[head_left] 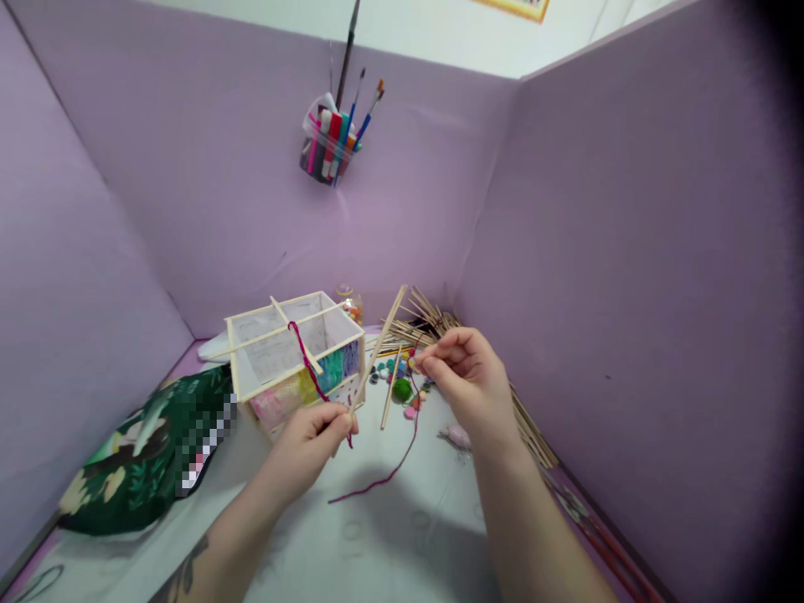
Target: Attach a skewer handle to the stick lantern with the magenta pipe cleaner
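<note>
My left hand is closed in a pinch on the lower part of a thin wooden stick, which slants up to the right. Magenta yarn lies over crossed sticks on top of an open box with painted sides, and runs down to my left fingers. Whether those fingers also grip the yarn, I cannot tell. My right hand pinches another length of magenta yarn by its upper part. This yarn hangs and curves down left to a loose end. Another wooden stick is between my hands.
Behind are colourful pompoms and beads, a pile of wooden sticks and a jar. A cup of brushes and markers hangs on the purple back wall. At left lies a dark green printed bag.
</note>
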The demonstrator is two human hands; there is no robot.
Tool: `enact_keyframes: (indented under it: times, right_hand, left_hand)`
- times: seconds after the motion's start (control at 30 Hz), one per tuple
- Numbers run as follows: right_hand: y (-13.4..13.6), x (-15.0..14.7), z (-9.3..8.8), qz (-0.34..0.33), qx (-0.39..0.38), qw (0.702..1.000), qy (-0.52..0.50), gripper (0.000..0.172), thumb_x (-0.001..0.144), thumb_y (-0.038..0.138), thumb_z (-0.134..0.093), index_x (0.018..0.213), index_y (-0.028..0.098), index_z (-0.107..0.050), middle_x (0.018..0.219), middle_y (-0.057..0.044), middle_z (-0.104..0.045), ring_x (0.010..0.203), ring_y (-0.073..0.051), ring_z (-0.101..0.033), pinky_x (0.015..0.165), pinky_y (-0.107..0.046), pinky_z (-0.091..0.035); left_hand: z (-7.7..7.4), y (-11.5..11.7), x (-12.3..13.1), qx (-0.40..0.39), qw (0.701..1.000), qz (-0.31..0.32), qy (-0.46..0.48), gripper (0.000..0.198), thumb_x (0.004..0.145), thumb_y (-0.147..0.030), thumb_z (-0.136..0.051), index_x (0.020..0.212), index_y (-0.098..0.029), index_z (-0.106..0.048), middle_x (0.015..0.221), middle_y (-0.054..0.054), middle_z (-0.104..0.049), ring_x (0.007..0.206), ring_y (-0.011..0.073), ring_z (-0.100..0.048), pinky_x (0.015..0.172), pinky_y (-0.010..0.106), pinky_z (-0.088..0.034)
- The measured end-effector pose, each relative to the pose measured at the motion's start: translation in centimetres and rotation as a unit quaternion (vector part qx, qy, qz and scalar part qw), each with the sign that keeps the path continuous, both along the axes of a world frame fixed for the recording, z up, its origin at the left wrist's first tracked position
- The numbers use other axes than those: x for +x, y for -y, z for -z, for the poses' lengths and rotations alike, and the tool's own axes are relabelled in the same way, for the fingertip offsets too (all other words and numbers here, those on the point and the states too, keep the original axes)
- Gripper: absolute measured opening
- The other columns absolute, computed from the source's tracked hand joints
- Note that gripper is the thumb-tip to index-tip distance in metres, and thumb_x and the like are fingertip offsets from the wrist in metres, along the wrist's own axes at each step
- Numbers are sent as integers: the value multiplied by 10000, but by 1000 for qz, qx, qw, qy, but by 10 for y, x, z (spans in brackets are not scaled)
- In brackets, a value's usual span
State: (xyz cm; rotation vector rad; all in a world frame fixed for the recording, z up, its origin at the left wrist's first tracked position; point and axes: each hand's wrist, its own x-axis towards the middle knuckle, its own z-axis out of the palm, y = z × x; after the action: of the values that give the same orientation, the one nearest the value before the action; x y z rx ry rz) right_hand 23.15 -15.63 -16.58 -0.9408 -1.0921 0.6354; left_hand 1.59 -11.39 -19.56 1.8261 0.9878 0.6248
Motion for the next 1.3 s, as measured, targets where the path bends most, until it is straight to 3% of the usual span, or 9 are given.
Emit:
enact_keyframes:
  times: [0.2,0.37,0.6,0.8,1.1,1.3]
  right_hand:
    - [0,0,2,-6,13,1000,-3,117,856,208,-566,927,220,-474,777,-1,-712,696,-135,-671,670,-303,-559]
    - [-2,1,2,25,28,999,-18,275,771,149,-670,936,234,-467,778,16,-713,770,-146,-689,710,-293,-561]
    - [0,0,-1,2,29,999,-26,377,728,105,-685,973,243,-434,741,50,-685,677,-107,-639,583,-217,-522]
    - [1,0,-3,7,21,999,-30,399,723,65,-639,980,257,-402,669,96,-605,498,-60,-515,391,-135,-372]
    - [-6,5,4,10,65,996,-61,385,742,57,-649,985,258,-429,751,63,-609,631,-69,-539,531,-158,-431]
    - [-7,6,6,-6,69,995,-76,361,756,51,-623,990,260,-445,753,63,-581,631,-67,-505,543,-167,-399]
  left_hand:
    - [-3,1,0,0,1000,-7,-3,398,816,-494,-464,677,-158,-626,602,7,-534,564,134,-442,537,237,-316]
    - [-3,1,0,1,1000,-7,-6,397,813,-494,-464,677,-160,-630,609,10,-541,568,136,-443,536,238,-317]
    - [-2,1,0,-6,1000,-6,-6,394,812,-496,-463,685,-160,-622,601,8,-523,565,138,-433,541,244,-307]
    - [-1,0,-1,-3,1000,1,-4,400,826,-496,-456,702,-155,-625,610,4,-512,577,136,-434,555,245,-303]
    - [1,-1,-2,-14,1000,0,-11,402,817,-500,-448,701,-155,-617,609,-1,-506,579,135,-434,567,249,-301]
    - [-1,0,-2,-13,1000,1,-15,419,814,-516,-439,703,-154,-620,619,2,-511,588,137,-435,572,252,-305]
